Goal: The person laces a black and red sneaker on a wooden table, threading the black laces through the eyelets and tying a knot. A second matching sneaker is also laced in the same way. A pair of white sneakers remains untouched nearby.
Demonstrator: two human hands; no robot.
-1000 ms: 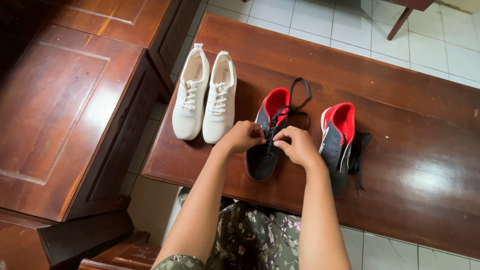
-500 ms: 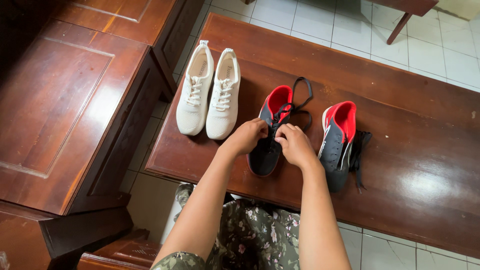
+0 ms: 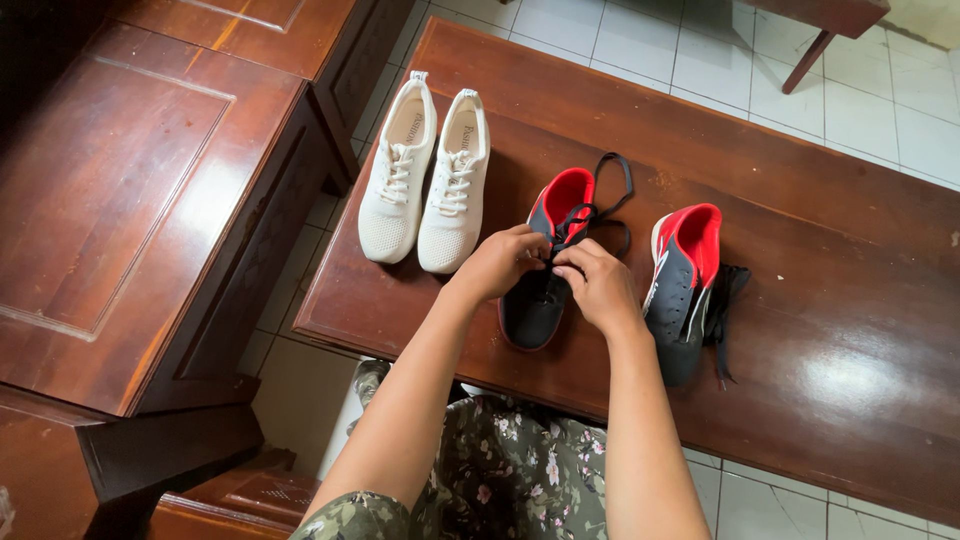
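Head view: left hand (image 3: 497, 262) and right hand (image 3: 600, 283) pinching black laces (image 3: 598, 203) over shoe (image 3: 545, 262) near bench (image 3: 800, 300) edge; white pair (image 3: 427, 175) left of shoe.

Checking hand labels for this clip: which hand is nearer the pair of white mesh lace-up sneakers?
Left. The left hand is on the black-and-red shoe, just right of the white mesh sneakers. The right hand is farther right, across that shoe.

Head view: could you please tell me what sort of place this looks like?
Probably a room in a home: a glossy dark wooden table on a white tiled floor, carved wooden furniture alongside, two pairs of shoes set out.
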